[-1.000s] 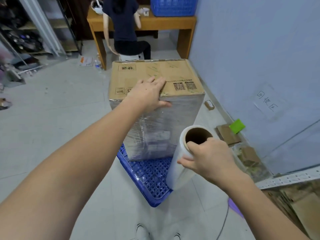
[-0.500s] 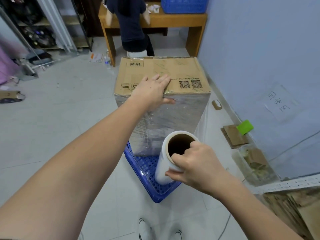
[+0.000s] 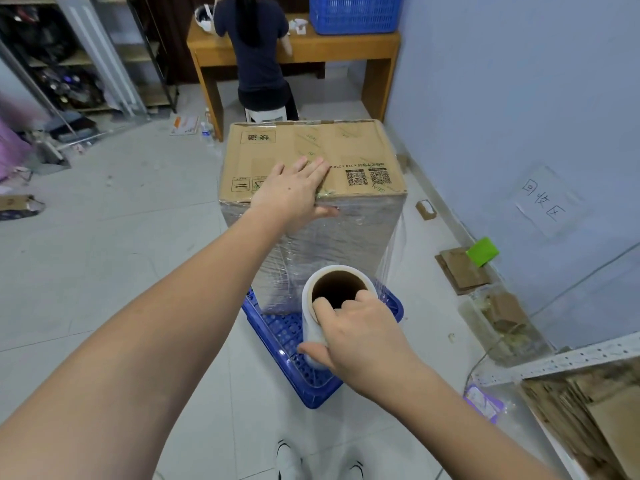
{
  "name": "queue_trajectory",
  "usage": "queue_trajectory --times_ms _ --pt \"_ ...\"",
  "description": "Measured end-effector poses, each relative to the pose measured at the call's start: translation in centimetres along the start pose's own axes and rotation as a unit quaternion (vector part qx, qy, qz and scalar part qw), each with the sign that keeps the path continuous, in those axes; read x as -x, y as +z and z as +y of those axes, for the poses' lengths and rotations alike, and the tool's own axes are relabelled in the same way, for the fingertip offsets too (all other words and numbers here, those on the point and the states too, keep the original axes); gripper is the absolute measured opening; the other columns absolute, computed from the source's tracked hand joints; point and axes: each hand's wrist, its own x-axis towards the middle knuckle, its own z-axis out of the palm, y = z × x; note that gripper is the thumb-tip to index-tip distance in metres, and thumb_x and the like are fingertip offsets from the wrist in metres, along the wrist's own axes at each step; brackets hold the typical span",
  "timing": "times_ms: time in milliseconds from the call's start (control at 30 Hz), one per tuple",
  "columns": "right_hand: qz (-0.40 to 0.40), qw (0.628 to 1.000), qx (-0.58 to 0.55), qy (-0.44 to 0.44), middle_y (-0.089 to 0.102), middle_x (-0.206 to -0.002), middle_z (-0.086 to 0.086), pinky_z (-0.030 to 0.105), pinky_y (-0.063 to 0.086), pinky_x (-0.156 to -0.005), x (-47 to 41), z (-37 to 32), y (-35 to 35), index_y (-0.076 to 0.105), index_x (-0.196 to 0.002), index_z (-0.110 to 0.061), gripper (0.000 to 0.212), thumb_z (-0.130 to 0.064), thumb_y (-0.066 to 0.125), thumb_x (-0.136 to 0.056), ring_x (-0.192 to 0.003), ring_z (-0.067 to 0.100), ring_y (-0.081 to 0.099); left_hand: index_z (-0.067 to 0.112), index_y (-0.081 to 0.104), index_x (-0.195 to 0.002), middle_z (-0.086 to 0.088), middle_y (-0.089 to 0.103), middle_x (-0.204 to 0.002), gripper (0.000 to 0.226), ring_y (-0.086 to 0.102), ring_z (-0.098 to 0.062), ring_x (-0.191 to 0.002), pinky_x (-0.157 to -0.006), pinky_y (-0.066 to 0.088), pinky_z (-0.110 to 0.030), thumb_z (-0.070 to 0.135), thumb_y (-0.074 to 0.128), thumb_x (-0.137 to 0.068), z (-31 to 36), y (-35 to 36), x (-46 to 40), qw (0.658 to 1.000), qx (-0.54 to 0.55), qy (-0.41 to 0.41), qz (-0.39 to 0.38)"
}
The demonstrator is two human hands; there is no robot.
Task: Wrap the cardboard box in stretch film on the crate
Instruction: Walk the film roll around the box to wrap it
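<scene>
Cardboard box stands upright on blue crate on floor, sides already covered w/ film, top bare. Left hand lies flat on box top near edge, fingers straight, thumb over front face. Right hand grips stretch film roll at its upper end, fingers hooked into core; film sheet runs from roll to box's right corner.

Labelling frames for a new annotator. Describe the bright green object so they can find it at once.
Start at the pale blue wall on the right and follow its base toward the camera, past the cardboard box. There a flat brown cardboard scrap lies on the floor, and the green piece rests on its wall-side corner. It is the only bright green thing among brown scraps.
</scene>
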Motion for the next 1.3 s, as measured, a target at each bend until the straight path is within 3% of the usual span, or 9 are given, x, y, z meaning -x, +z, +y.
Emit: queue_trajectory --times_ms 100,333,467,600,667,767,900,1067,1300 --pt "0.002 0.999 0.011 0.048 0.042 -0.039 -0.003 0.03 0.027 -0.051 0.1 -0.6 -0.2 0.05 -0.075 -0.013 0.057 -0.067 0.071 -0.073 -0.035 0.019 0.03 0.025 0.001 -0.166 0.004 0.005 -0.173 0.105 0.007 -0.022 -0.159 -0.128 0.01 -0.053 0.087 0.035 -0.087 0.2 -0.1 0.3 1.0 0.004 -0.003 0.0" --pt "-0.037 0.995 0.007 0.088 0.055 -0.058 -0.003 0.03 0.026 -0.054 1.2 -3.1 -0.8 0.05 -0.084 -0.02 0.036 -0.029 0.081 -0.068 -0.049 0.017 0.031 0.026 0.007 -0.166 0.005 0.009 -0.173 0.108 0.009 -0.022 -0.159 -0.128 0.011 -0.054 0.087 0.044 -0.084 0.2 -0.5 0.6 1.0 0.031 -0.002 -0.002" --pt "-0.034 0.99 0.007 0.139 0.044 -0.042 -0.004 0.028 0.02 -0.05 0.2 -5.2 -1.3 0.051 -0.075 -0.016 0.043 -0.028 0.082 -0.048 -0.042 0.018 0.021 0.028 0.016 -0.165 0.001 0.013 -0.173 0.111 0.012 -0.027 -0.159 -0.126 0.011 -0.058 0.085 0.058 -0.078 -0.6 -0.7 0.5 0.997 0.073 0.031 -0.008" --pt "-0.021 0.978 0.038 0.206 0.04 -0.037 -0.004 0.028 0.019 -0.05 -1.7 -6.0 -0.9 0.054 -0.076 -0.014 0.055 -0.064 0.073 -0.066 -0.039 0.019 0.018 0.028 0.032 -0.161 -0.007 0.013 -0.172 0.095 0.018 -0.032 -0.156 -0.126 0.017 -0.052 0.065 0.072 -0.084 -2.8 -1.8 0.6 0.975 0.195 0.094 -0.038" --pt "-0.026 0.969 0.053 0.238 0.041 -0.039 -0.002 0.028 0.018 -0.048 -2.4 -6.5 -0.8 0.053 -0.081 -0.014 0.053 -0.064 0.069 -0.073 -0.04 0.02 0.023 0.027 0.036 -0.159 -0.008 0.009 -0.173 0.086 0.018 -0.029 -0.157 -0.126 0.017 -0.039 0.053 0.076 -0.087 -4.9 -2.5 0.9 0.96 0.235 0.139 -0.061" --pt "-0.052 0.949 0.021 0.309 0.046 -0.062 -0.001 0.034 0.026 -0.052 -3.4 -7.4 -0.7 0.036 -0.093 -0.019 0.035 -0.052 0.049 -0.094 -0.061 0.027 0.045 0.03 0.03 -0.162 -0.005 0.011 -0.173 0.089 0.014 -0.023 -0.158 -0.124 0.011 -0.032 0.057 0.072 -0.089 -9.2 -2.5 1.9 0.961 0.128 0.234 -0.071" --pt "-0.036 0.92 -0.002 0.389 0.047 -0.066 -0.002 0.035 0.037 -0.055 -4.4 -8.8 -0.5 0.03 -0.092 -0.02 0.03 -0.042 0.05 -0.091 -0.066 0.028 0.05 0.03 0.019 -0.165 -0.004 0.01 -0.173 0.095 0.007 -0.022 -0.159 -0.127 0.004 -0.036 0.066 0.064 -0.09 -14.1 -1.2 3.4 0.948 0.051 0.313 -0.033" --pt "0.018 0.902 0.079 0.424 0.026 -0.043 -0.004 0.027 0.019 -0.044 -5.8 -9.7 0.7 0.031 -0.069 -0.019 0.066 -0.081 0.053 -0.071 -0.046 0.023 0.035 0.029 0.023 -0.164 -0.006 0.018 -0.172 0.092 0.015 -0.026 -0.158 -0.129 0.014 -0.047 0.08 0.038 -0.09 -14.7 1.9 4.0 0.951 0.034 0.302 0.048" --pt "0.105 0.934 0.041 0.338 0.016 -0.047 -0.005 0.024 0.018 -0.046 -5.6 -10.3 1.0 0.025 -0.063 -0.02 0.069 -0.053 0.086 -0.06 -0.046 0.02 0.024 0.019 0.057 -0.147 -0.01 0.057 -0.15 0.064 0.052 -0.032 -0.139 -0.114 0.036 -0.046 0.061 0.042 -0.1 -11.9 4.1 4.0 0.946 0.086 0.251 0.187"
